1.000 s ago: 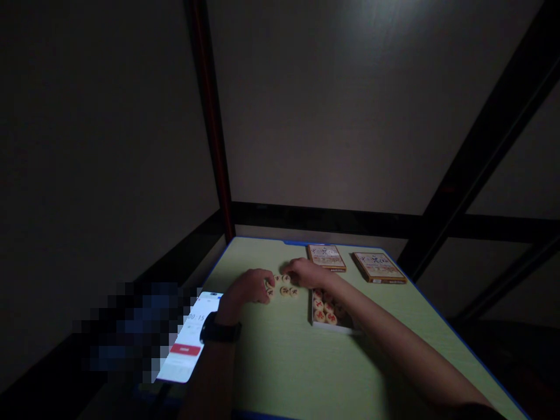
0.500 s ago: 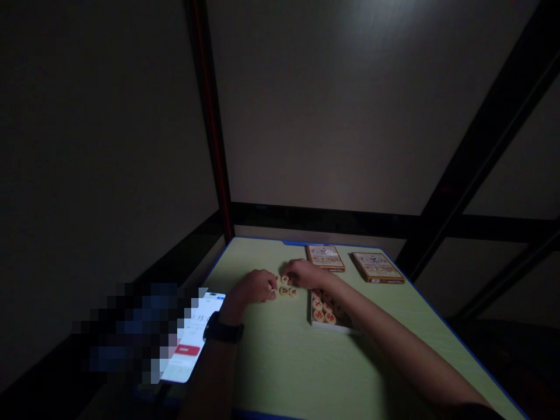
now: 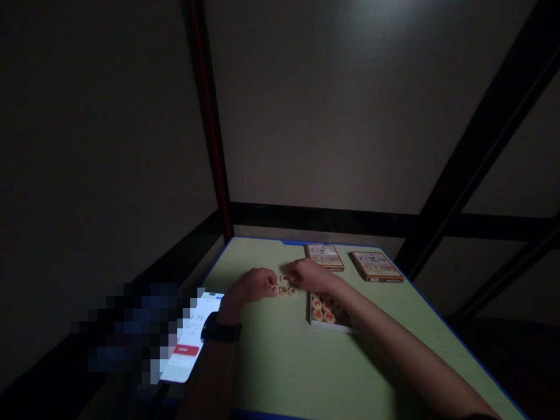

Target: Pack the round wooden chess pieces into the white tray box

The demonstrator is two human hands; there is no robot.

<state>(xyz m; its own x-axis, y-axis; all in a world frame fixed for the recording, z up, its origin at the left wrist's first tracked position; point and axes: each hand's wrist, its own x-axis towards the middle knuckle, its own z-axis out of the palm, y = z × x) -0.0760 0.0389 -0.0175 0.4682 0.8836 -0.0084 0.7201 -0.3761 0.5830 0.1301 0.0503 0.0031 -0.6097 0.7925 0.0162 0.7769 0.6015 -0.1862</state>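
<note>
On a pale green table (image 3: 280,361) lie several round cream game pieces (image 3: 285,288) with red marks. My left hand (image 3: 254,286), with a dark watch on its wrist, rests curled at the left side of these loose pieces and its fingertips touch them. My right hand (image 3: 308,274) is curled over the pieces from the right, fingers pinched at one of them. Just below my right wrist stands an open white box (image 3: 326,322) with several more pieces inside.
Two flat printed boxes (image 3: 325,256) (image 3: 377,266) lie at the table's far edge. A lit phone (image 3: 190,341) with a timer and red button stands at the near left. Dark frame bars and a pale wall rise behind the table.
Both hands have stayed at the loose pieces, shifting a little; the right hand has moved slightly left over them. The view has drifted a touch.
</note>
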